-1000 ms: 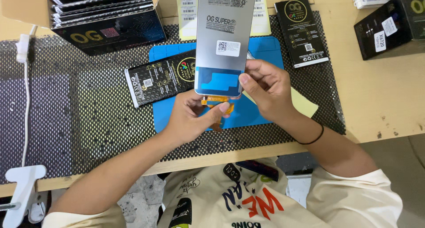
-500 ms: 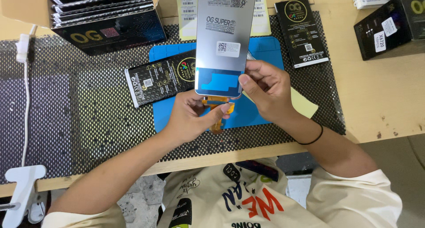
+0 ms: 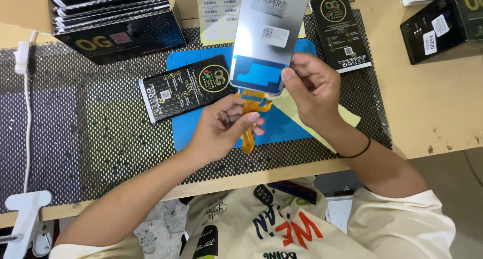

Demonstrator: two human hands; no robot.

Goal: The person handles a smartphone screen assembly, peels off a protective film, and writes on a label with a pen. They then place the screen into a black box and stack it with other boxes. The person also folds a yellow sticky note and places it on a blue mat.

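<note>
above blue mat [image 3: 201,133], hands [image 3: 221,128] holding screen panel [image 3: 269,35]

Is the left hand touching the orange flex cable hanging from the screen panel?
Touching. The head view shows the left hand pinching the orange flex cable between thumb and fingers, just below the screen panel.

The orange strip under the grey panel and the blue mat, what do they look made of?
Orange strip: looks like thin flexible plastic film, since it bends and hangs loose. Blue mat: probably soft rubber or silicone, matte and flat. Grey panel: smooth, satin sheen, metal or foil-backed.
</note>
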